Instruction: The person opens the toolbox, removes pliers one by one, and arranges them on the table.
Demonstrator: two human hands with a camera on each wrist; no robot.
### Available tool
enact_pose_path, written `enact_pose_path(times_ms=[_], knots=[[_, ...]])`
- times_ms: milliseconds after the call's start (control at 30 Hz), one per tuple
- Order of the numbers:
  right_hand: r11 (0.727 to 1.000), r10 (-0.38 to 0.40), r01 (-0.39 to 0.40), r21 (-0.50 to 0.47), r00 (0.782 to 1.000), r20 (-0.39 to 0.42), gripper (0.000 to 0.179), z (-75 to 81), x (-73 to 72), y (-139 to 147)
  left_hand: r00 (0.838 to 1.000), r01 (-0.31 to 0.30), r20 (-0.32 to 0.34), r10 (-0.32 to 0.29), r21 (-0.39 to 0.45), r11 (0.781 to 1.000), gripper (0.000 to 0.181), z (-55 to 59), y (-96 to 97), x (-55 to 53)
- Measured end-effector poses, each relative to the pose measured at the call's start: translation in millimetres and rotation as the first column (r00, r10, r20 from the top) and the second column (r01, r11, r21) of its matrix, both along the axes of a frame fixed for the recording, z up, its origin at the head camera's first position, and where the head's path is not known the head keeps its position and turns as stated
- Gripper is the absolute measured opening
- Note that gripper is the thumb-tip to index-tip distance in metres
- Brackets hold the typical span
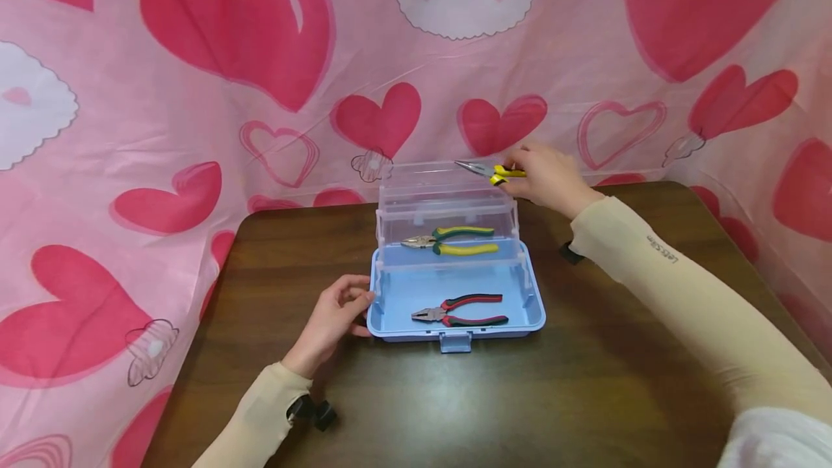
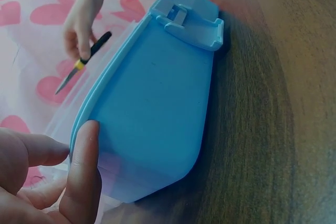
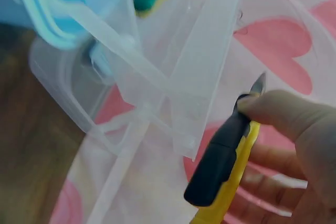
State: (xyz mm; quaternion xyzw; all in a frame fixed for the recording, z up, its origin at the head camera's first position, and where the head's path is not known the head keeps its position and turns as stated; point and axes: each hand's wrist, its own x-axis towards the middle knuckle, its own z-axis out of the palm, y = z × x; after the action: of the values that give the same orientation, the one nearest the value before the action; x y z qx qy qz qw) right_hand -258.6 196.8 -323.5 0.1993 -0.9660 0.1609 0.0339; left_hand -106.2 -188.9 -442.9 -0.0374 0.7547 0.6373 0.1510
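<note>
A blue toolbox (image 1: 398, 295) stands open on the table. My left hand (image 1: 331, 320) pinches its left rim between thumb and fingers, close up in the left wrist view. Above the upper clear tray (image 1: 422, 178), my right hand (image 1: 549, 178) holds needle-nose pliers (image 1: 499, 179) with yellow and black handles, jaws pointing left. In the right wrist view the thumb presses the black side of the pliers' handle (image 3: 212, 166). Combination pliers with green and yellow handles (image 1: 466, 248) lie in the lower clear tray. Red and black handled pliers (image 1: 477, 321) rest on the box floor.
The box's front latch (image 1: 456, 342) hangs down over the dark wooden table (image 1: 416, 410). Behind the table hangs a pink cloth (image 1: 442, 67) with red hearts. The clear trays stand raised at the back of the box, near the cloth.
</note>
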Motion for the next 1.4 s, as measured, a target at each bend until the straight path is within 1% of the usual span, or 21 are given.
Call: enact_pose_path(times_ms=[167,333,467,600,767,933,1067,1200,1400], knots=[[0.996,-0.076,0.078,-0.052,0.997,0.032,0.037,-3.1,22.1,15,1.0,-0.001,-0.003,0.001,-0.004,1.0,0.041,0.3,0.2,0.3],[0.987,-0.14,0.146,-0.067,0.987,0.08,0.037,-4.5,40.4,32,1.0,-0.002,-0.001,0.002,-0.004,1.0,0.041,0.3,0.6,0.7],[0.985,-0.159,0.165,-0.05,0.981,0.116,0.041,-9.0,53.5,50,1.0,-0.002,0.001,0.002,-0.009,1.0,0.041,1.1,0.5,0.3],[0.985,-0.167,0.172,-0.019,0.974,0.152,0.048,-16.5,67.6,69,1.0,0.003,0.003,-0.003,-0.016,1.0,0.041,3.0,0.5,0.0],[0.981,-0.193,0.195,0.001,0.968,0.158,0.049,-29.1,83.1,89,1.0,0.003,0.01,-0.003,-0.022,1.0,0.041,5.2,0.4,-0.3],[0.974,-0.222,0.225,0.008,0.958,0.18,0.047,-44.9,93.9,106,1.0,-0.002,0.015,0.002,-0.021,1.0,0.041,5.7,0.0,-0.4],[0.965,-0.26,0.262,0.014,0.946,0.195,0.046,-59.7,99.3,122,1.0,0.001,0.012,-0.001,-0.013,1.0,0.042,4.2,-0.6,-0.5],[0.951,-0.306,0.309,0.023,0.923,0.232,0.046,-72.5,101.8,140,1.0,0.004,0.009,-0.004,-0.005,1.0,0.042,3.0,-0.9,-0.4],[0.921,-0.384,0.386,0.048,0.882,0.272,0.052,-83.8,102.8,168,1.0,0.005,0.006,-0.005,0.0,1.0,0.042,2.9,-1.2,0.1]])
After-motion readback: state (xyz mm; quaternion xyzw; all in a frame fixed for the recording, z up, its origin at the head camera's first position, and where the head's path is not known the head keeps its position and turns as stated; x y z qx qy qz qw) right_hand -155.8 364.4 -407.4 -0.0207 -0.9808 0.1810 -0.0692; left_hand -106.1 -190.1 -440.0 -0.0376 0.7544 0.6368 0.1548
